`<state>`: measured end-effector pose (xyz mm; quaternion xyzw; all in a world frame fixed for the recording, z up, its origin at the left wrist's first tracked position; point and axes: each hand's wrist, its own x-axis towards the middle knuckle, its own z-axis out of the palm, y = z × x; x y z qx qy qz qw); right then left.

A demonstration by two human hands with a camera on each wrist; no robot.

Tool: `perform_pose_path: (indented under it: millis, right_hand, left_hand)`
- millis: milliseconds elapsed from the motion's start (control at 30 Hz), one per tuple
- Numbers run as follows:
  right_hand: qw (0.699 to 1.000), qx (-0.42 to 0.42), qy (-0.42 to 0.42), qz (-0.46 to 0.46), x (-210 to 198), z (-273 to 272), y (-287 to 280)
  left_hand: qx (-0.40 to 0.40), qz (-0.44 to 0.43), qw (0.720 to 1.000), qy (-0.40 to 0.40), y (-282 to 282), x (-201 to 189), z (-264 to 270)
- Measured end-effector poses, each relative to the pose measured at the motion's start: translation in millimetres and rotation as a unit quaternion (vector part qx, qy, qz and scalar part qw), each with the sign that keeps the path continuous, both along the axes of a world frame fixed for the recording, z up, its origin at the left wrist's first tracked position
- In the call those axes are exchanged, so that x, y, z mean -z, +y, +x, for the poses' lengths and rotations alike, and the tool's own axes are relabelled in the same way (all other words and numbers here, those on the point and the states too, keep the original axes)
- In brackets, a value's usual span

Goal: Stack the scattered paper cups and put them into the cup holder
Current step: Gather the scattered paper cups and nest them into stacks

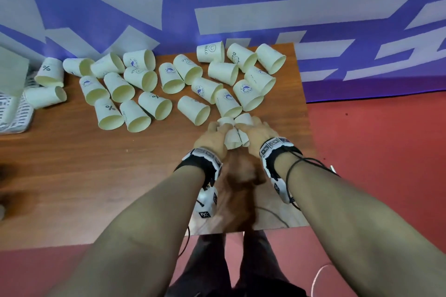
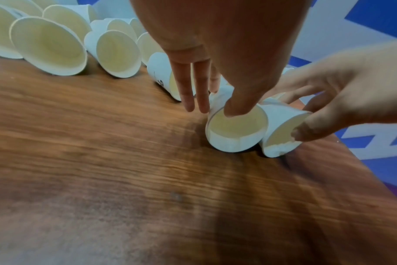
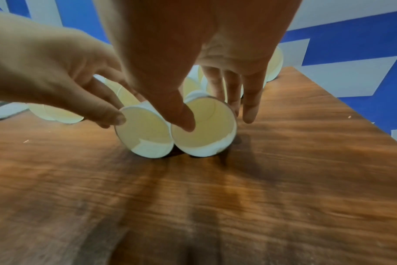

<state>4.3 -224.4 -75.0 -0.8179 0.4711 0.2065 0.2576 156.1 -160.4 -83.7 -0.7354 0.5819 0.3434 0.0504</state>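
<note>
Both hands grip: left hand (image 1: 212, 138) holds one white paper cup (image 2: 236, 132), right hand (image 1: 257, 136) another (image 3: 203, 130), lying near the brown wooden desk's (image 1: 72, 176) right edge. Beyond, scattered white paper cups (image 1: 149, 84) crowd the far edge; a white mesh basket (image 1: 14, 113) is cropped at left.

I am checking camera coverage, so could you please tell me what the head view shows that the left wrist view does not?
Only the head view shows the white slatted basket at the wooden table's left end and both wrist-worn cameras. Only the left wrist view shows the left thumb inside its white paper cup's mouth. Both show the left hand and right hand each pinching one cup, side by side.
</note>
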Motion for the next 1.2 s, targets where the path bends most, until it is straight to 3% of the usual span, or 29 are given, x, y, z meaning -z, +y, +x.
perform_pose_path:
  millis: [200,467,633,900,1000,1200]
  right_hand:
    - [1.000,0.005,-0.016,0.006,8.7,-5.0,0.5]
    - [1.000,-0.006,-0.002,0.007,-4.0,-15.3,-0.5]
    - [0.999,-0.017,0.022,-0.035,-46.2,-15.2,-9.8]
    - [0.992,-0.009,-0.075,-0.105,-123.0,15.1,-39.2]
    - [0.991,-0.031,-0.078,-0.105,-132.2,34.6,-40.3]
    - [0.987,-0.080,-0.086,-0.107,-135.2,75.1,-5.6]
  left_hand:
    - [-0.055,-0.021,0.998,-0.007,-0.3,6.8,-7.6]
    - [-0.060,-0.011,0.998,-0.019,3.9,2.3,-8.8]
    - [-0.036,-0.006,0.994,-0.104,0.5,-38.4,-3.0]
    - [-0.135,-0.069,0.979,-0.136,0.9,-131.6,35.0]
    - [-0.184,-0.082,0.968,-0.151,14.2,-149.5,52.3]
    - [-0.203,-0.073,0.966,-0.146,63.1,-158.3,83.1]
